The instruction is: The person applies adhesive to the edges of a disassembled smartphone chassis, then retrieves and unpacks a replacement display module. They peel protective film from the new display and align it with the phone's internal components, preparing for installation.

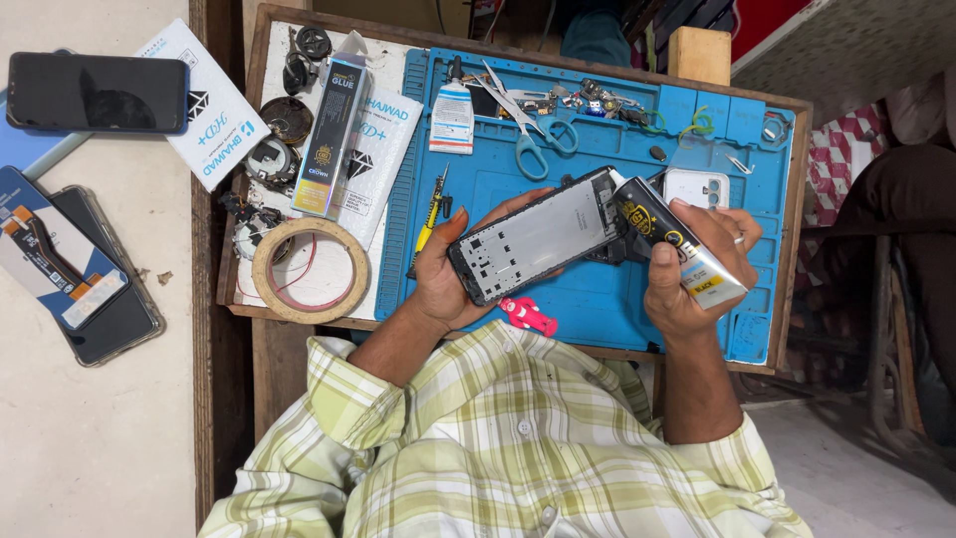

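Holding an opened phone frame (538, 239) in the left hand (453, 274), a person in a checked shirt is working over a blue repair mat (597, 299). The frame is lying face up across the palm, fingers curled under it and the thumb bracing its lower edge, above the middle of the mat. The right hand (697, 274) is closed around a black and yellow tube of adhesive (667, 239), its nozzle end meeting the frame's upper right corner. Thin and rigid, the frame is looking light but easily flexed or scratched, so it is probably best gripped by its long edges rather than across the exposed inner face. The tube, soft-walled, is likely yielding under a squeeze and is best held mid-body. Scissors (533, 134) with blue handles, a small white glue bottle (453, 115) and a white phone back cover (697, 187) are lying on the mat beyond the hands, and a pink tool (528, 315) is resting near the mat's close edge. A roll of tape (310, 270) is sitting to the left on a wooden tray (261, 60), with two dark phones (97, 93) lying further off on the pale counter (90, 438).
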`<state>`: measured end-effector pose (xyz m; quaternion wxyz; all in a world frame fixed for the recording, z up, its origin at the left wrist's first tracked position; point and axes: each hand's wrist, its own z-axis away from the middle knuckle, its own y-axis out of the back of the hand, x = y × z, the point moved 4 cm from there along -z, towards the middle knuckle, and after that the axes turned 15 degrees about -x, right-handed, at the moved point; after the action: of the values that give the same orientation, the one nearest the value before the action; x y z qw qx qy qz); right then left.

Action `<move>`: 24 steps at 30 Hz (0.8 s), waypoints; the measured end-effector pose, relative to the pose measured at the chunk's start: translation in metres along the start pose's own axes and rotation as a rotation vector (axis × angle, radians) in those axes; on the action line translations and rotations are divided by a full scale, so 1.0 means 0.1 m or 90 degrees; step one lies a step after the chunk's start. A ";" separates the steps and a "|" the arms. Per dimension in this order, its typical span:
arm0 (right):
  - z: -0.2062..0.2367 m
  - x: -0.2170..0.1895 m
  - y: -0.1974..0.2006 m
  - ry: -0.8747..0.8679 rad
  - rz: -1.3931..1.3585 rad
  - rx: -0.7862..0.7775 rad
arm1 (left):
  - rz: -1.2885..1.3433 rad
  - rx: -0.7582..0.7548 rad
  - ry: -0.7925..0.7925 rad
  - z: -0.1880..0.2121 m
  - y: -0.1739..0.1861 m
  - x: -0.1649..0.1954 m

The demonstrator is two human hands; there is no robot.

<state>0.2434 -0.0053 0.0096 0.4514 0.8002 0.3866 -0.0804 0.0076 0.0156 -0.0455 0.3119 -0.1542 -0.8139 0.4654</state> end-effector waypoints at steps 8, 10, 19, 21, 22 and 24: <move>0.00 -0.04 0.01 -0.006 0.062 0.005 | -0.006 -0.006 -0.002 0.01 0.00 0.01; -0.01 -0.04 0.02 -0.013 0.059 0.010 | -0.008 0.003 -0.002 0.00 0.00 0.01; -0.01 -0.08 0.01 0.002 0.061 -0.014 | -0.027 0.022 -0.006 0.00 0.01 0.00; -0.01 -0.09 0.00 0.005 0.060 -0.017 | -0.027 0.022 -0.005 0.01 0.01 -0.01; -0.02 -0.09 0.00 0.007 0.059 -0.019 | -0.026 0.024 -0.003 0.00 0.01 -0.01; -0.02 -0.10 -0.01 0.008 0.053 -0.016 | -0.024 0.027 -0.003 0.00 0.01 -0.01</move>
<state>0.2356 -0.0085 0.0147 0.4619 0.8105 0.3566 -0.0514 0.0082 0.0155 -0.0468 0.3222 -0.1309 -0.8073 0.4768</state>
